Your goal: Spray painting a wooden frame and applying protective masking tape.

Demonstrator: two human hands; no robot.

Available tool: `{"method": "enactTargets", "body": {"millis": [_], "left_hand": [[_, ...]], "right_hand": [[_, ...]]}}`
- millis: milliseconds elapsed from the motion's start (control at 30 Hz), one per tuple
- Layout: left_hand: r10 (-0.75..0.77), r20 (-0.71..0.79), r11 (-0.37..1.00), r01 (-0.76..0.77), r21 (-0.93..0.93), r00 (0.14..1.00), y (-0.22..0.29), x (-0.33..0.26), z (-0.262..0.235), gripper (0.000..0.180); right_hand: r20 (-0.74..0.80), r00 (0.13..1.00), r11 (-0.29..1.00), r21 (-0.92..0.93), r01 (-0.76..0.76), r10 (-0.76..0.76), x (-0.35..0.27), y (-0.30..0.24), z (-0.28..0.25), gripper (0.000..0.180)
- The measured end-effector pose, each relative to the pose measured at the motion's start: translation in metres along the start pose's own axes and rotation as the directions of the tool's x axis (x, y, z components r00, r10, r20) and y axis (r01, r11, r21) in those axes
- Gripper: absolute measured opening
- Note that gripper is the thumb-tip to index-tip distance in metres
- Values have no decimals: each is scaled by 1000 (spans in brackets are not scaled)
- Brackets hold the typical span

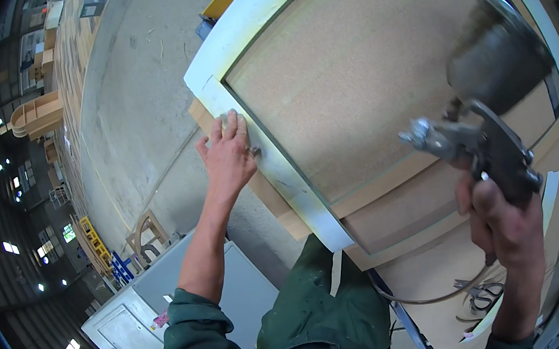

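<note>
My right hand [506,227] is wrapped round the grip of a spray gun [492,141] with a dark cup on top. The gun is held above the right side of the work, its metal nozzle pointing left, and is slightly blurred. A thin hose hangs below my hand. My left hand [230,156] lies with fingers apart on the near-left strip of a white frame [287,180]. Pale yellow tinges parts of this frame, which borders an opening with brown board [351,75] showing inside it.
Scissors [483,297] lie on the board surface at lower right, near the hose [434,300]. A grey metal cabinet [239,270] stands at lower left. Beyond it are a wooden frame piece [150,226] and a yellow ladder-like object [94,240]. Concrete floor [136,87] spreads to the left.
</note>
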State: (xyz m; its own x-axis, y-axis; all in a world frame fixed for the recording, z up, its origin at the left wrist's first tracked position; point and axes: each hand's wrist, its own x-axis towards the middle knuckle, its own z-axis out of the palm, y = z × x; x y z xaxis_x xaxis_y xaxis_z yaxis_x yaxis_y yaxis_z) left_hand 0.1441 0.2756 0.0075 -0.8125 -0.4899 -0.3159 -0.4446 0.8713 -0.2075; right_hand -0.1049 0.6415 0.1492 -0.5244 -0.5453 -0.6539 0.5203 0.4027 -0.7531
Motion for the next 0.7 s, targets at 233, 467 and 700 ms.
{"method": "enactTargets", "body": {"millis": [233, 467, 700], "left_hand": [[-22, 3, 1000, 22, 6, 1000, -1, -2, -2, 69], [-25, -11, 1000, 25, -1, 1000, -4, -3, 3, 69], [-12, -15, 999, 11, -30, 1000, -2, 0, 6, 69]], "right_hand": [[48, 978, 977, 88, 196, -201, 45, -5, 37, 57], [61, 983, 982, 87, 169, -175, 38, 0, 33, 60], [7, 997, 997, 29, 74, -74, -17, 15, 4, 71]]}}
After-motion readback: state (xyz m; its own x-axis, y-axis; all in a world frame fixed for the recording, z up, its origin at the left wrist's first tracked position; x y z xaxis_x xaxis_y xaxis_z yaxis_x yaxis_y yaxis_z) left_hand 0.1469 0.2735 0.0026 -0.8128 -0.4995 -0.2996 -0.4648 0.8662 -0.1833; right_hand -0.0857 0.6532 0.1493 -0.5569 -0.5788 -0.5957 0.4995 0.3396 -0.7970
